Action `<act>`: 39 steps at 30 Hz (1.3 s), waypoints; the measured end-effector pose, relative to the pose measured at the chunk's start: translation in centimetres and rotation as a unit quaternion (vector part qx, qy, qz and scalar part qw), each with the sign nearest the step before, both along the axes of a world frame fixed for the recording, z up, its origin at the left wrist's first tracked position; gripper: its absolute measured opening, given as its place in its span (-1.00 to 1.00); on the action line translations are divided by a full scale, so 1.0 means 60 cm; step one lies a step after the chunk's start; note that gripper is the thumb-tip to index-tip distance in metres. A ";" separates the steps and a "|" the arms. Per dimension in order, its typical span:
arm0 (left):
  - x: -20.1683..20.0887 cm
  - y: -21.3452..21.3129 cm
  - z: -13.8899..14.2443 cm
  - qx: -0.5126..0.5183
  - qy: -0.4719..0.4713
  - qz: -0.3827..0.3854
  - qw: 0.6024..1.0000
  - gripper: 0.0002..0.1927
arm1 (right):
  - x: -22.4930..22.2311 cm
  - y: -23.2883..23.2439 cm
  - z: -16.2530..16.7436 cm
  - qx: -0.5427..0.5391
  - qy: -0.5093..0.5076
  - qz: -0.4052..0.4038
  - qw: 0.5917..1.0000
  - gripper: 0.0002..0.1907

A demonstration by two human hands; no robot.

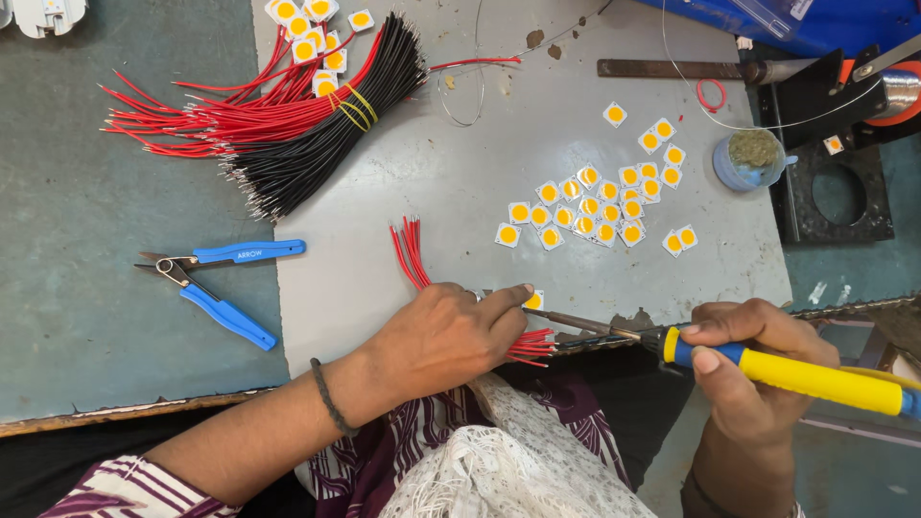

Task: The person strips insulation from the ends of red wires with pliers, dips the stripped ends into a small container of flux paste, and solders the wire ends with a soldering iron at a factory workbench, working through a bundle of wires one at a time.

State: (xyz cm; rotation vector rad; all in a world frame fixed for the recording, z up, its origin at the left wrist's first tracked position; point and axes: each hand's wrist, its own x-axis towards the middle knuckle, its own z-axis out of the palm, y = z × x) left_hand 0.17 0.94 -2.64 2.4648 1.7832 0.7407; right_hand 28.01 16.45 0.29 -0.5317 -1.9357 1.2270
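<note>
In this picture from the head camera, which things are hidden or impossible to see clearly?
- Small square chip: mostly covered by the left hand fingers.
- Short red wires: middle part hidden under the left hand.
- Soldering iron in the right hand: handle end cut off by the right edge.
- Solder joint at the iron tip: too small to judge.
- White part: cut off by the top edge.

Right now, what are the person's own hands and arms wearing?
Both hands are bare, no gloves. The left hand has a ring on one finger and a thin dark band around the wrist; its forearm is uncovered up to a purple-and-white patterned sleeve near the elbow. The right hand shows no ring; a pale bracelet edge shows at its wrist by the frame's bottom.
</note>
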 end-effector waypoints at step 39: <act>-0.067 -0.004 0.016 0.069 -0.095 0.182 0.976 -0.77 | -0.051 0.017 -0.044 -0.051 0.177 0.037 0.982 -0.65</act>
